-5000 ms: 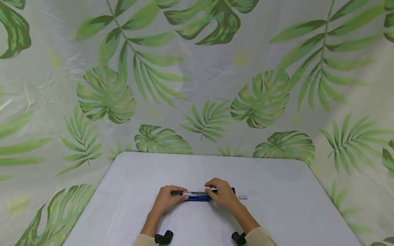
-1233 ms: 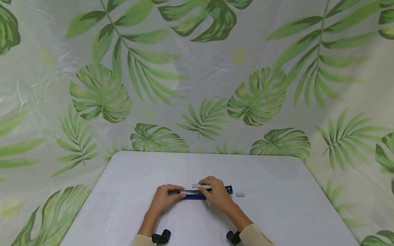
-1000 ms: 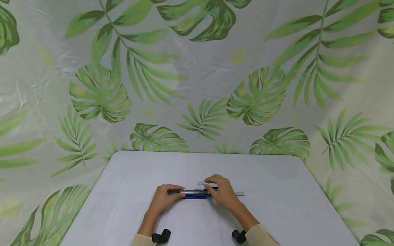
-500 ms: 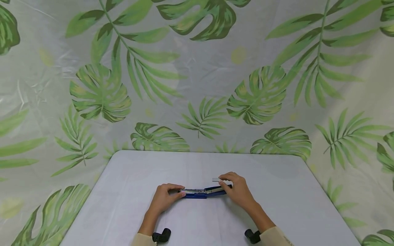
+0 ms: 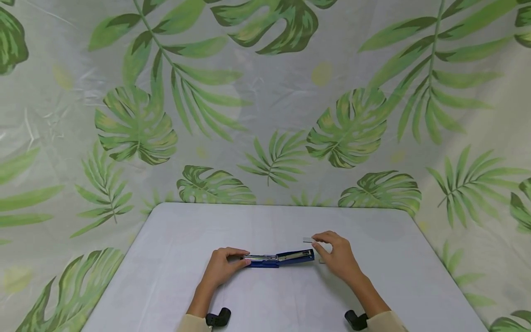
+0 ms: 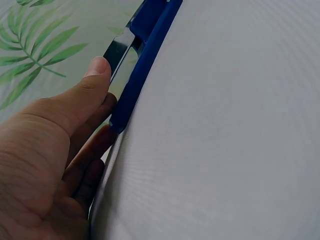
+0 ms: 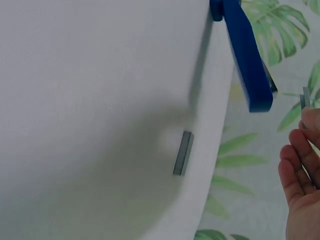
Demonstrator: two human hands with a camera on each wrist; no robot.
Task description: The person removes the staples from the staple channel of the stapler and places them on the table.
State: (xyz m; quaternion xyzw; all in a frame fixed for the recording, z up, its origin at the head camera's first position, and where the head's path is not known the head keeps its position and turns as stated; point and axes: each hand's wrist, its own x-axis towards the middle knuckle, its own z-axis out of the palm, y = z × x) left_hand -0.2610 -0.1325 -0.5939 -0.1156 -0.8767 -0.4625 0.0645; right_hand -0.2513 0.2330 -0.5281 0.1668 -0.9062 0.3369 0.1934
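A blue stapler (image 5: pixel 264 264) lies opened out flat on the white table, its metal magazine on the left and its cover swung back to the right. My left hand (image 5: pixel 224 267) grips the stapler's left end between thumb and fingers; the left wrist view shows the thumb (image 6: pixel 97 70) against the metal part. My right hand (image 5: pixel 341 258) pinches a short strip of staples (image 5: pixel 307 240) above the table, just past the stapler cover's right end. A second staple strip (image 7: pixel 183 153) lies on the table beneath the right hand, mostly hidden by it in the head view.
The white tabletop (image 5: pixel 207 226) extends around the stapler, with its far edge against a leaf-patterned curtain (image 5: pixel 265 115). Each wrist carries a small black camera (image 5: pixel 218 317).
My right hand has moved right with the pinched staple strip, away from the stapler, uncovering its raised cover. My left hand has stayed at the stapler's left end.
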